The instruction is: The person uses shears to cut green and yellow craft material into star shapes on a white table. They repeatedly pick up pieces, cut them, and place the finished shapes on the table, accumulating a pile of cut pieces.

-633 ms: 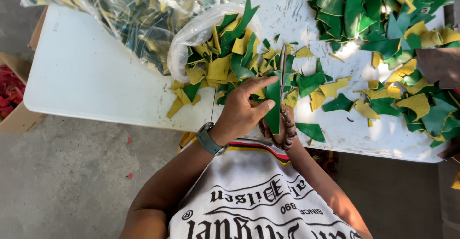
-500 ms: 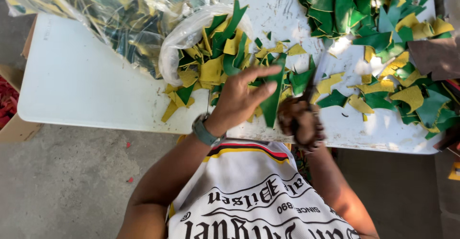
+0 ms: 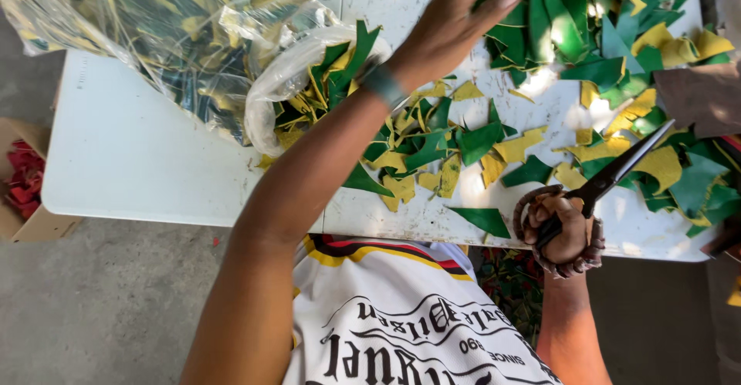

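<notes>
View from above of a person at a white table (image 3: 139, 161) strewn with green and yellow scraps. The left hand (image 3: 455, 18) reaches far across the table, fingers spread and flat, palm down, holding nothing; its fingertips hover at the near edge of a heap of green scraps (image 3: 571, 30), just beyond them. A grey watch (image 3: 384, 85) sits on that wrist. The right hand (image 3: 559, 227) is closed around the handles of a pair of scissors (image 3: 617, 170), which are wrapped in braided cord. The blades point away from the fist, up and to the right, pressed together, over yellow scraps (image 3: 656, 165).

A clear plastic bag (image 3: 154, 37) lies on the side of the left forearm away from the scissors, its mouth spilling more pieces beneath that arm. A cardboard box (image 3: 19, 192) of red bits stands on the floor, well apart from both hands.

To pick up cleanly, the open hand would do best to pinch one piece at its edge, keeping the shut blades clear of those fingers.
</notes>
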The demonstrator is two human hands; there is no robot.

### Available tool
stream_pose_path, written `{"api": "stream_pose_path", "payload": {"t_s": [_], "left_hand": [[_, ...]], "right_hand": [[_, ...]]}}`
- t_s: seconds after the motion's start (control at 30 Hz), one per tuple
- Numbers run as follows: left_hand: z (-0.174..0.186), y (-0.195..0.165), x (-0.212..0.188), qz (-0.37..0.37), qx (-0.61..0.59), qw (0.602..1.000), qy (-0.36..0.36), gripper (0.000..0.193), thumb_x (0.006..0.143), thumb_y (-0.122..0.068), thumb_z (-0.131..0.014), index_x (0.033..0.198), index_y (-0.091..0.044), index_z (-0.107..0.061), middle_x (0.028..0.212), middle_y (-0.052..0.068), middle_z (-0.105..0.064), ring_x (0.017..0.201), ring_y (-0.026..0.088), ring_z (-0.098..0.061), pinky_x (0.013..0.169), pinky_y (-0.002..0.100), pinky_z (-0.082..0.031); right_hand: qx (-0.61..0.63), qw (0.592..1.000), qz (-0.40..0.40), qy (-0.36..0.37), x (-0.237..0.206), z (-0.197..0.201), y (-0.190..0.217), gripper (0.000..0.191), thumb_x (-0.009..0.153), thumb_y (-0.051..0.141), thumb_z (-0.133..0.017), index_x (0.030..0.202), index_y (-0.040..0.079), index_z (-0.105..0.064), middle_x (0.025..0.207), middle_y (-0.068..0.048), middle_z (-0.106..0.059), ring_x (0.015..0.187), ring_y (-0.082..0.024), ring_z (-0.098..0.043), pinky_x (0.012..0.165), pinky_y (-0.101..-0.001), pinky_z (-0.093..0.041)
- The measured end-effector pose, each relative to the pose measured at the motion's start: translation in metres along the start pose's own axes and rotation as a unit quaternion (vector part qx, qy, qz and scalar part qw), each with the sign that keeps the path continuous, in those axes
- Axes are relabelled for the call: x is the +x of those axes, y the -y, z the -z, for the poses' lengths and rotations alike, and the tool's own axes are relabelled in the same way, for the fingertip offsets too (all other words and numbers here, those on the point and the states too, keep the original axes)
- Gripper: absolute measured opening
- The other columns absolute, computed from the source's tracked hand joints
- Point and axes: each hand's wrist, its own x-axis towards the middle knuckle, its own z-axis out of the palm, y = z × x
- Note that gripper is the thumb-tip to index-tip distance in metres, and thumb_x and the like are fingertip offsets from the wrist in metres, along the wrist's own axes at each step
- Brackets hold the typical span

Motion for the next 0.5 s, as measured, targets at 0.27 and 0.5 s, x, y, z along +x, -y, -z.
{"api": "stream_pose_path", "payload": {"t_s": [0.27, 0.5], "left_hand": [[0.166, -0.073, -0.207, 0.190, -0.058, 0.965, -0.169, 0.033, 0.112, -0.027, -0.061, 0.129, 0.001, -0.067, 0.116, 0.011, -0.073, 0.107, 0.017, -0.073, 0.095, 0.033, -0.062], [0.181, -0.112, -0.335, 0.369, 0.173, 0.875, -0.259, 0.021, 0.100, -0.019, -0.071, 0.107, 0.000, -0.073, 0.091, 0.011, -0.077, 0.079, 0.020, -0.077, 0.071, 0.032, -0.060]], "right_hand": [[0.029, 0.999, -0.013, 0.015, 0.008, 0.028, -0.012, 0.027, 0.107, 0.022, -0.054, 0.088, 0.001, -0.056, 0.084, -0.010, -0.057, 0.065, -0.022, -0.056, 0.051, -0.0329, -0.047], [-0.079, 0.996, 0.026, 0.037, 0.009, 0.020, -0.013, 0.033, 0.111, 0.022, -0.053, 0.087, -0.001, -0.054, 0.079, -0.014, -0.056, 0.055, -0.024, -0.052, 0.051, -0.0327, -0.045]]}}
